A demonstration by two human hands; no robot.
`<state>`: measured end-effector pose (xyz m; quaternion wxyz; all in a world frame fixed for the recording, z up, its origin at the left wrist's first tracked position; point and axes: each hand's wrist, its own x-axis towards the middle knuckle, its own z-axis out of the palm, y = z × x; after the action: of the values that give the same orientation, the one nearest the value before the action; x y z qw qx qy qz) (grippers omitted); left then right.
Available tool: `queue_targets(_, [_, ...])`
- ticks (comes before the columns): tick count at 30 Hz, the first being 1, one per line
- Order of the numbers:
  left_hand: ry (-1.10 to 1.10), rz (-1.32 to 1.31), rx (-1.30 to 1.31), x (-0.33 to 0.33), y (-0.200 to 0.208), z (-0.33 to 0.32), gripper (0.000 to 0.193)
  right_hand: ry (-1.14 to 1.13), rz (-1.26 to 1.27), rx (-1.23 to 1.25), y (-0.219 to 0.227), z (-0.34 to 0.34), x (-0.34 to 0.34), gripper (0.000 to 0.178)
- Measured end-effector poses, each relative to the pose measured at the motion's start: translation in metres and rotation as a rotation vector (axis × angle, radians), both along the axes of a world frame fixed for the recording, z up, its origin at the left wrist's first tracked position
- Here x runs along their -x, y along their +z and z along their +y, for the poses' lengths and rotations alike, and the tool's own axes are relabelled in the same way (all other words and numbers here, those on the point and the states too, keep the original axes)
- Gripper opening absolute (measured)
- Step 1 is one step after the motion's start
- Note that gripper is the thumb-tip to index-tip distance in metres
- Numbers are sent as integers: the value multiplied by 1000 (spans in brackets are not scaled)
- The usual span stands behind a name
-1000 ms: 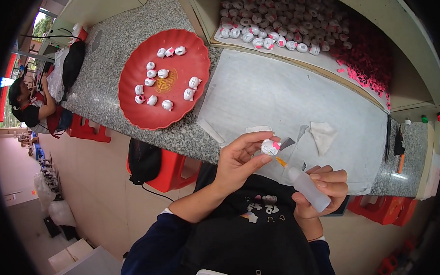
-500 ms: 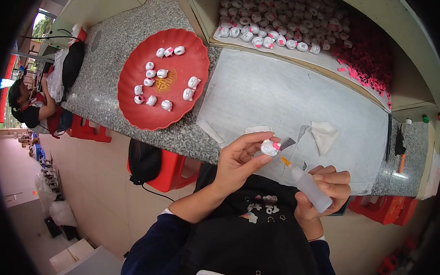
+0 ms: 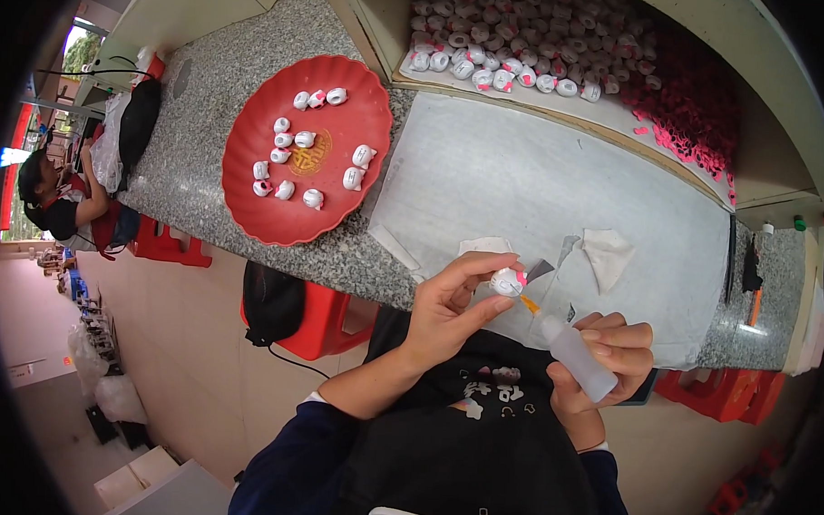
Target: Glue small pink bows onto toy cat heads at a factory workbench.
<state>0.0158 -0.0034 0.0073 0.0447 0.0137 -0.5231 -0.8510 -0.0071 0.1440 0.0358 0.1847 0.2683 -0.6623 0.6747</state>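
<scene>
Between the thumb and fingers of my left hand [image 3: 448,309] is a small white cat-head figure [image 3: 505,282] with a pink bow. My right hand [image 3: 605,360] is wrapped round a translucent squeeze bottle [image 3: 579,356], tilted so that its orange nozzle [image 3: 528,304] points up and left. The nozzle tip is at the figure's lower right edge; whether it touches, I cannot tell. Both hands are above the near edge of a white sheet [image 3: 488,169] on the counter. To their left, a red scalloped plate [image 3: 243,170] holds several similar white figures [image 3: 304,138].
Behind the sheet, a shelf compartment holds many white figures [image 3: 528,44] and a heap of small pink pieces [image 3: 684,131]. Paper scraps [image 3: 605,258] lie on the sheet. Red stools [image 3: 323,322] stand under the granite counter [image 3: 204,96]. Another person [image 3: 65,200] sits far left.
The bottle and my right hand have shifted slightly left, bringing the nozzle closer under the figure. My left hand and the figure have moved very little.
</scene>
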Motion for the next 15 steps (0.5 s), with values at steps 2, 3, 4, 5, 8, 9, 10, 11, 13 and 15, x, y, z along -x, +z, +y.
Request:
queue_targets(2, [22,121,165,1,-2,-1,35,5,-1,11,0,-1,-1,39])
queue_targets(3, [20,120,164,1,-2,-1,35,4,-2,10,-1,-1,-1,39])
queue_targets(4, [25,129,211,1,-1,0,34,13,4,12,-2,-1,-1,39])
queue_targets(5, [30,138,259,1,0,0,34,23,10,15,-2,-1,-1,39])
queue_targets(8, [46,148,327,0,1,-1,34,66,5,13,-1,-1,-1,38])
queue_targets(9, [46,147,327,-1,1,-2,34,66,3,13,-1,0,-1,38])
queue_targets(10, [58,153,336,-1,1,-2,34,71,-4,1,0,0,-2,38])
queue_targets(11, [70,160,345,0,1,-2,34,75,-10,-11,1,1,-2,38])
queue_targets(13, [76,174,363,1,1,-2,33,60,-3,-8,0,3,0,38])
queue_targets(15, [77,189,378,2,0,-1,33,41,4,-7,-1,4,1,38])
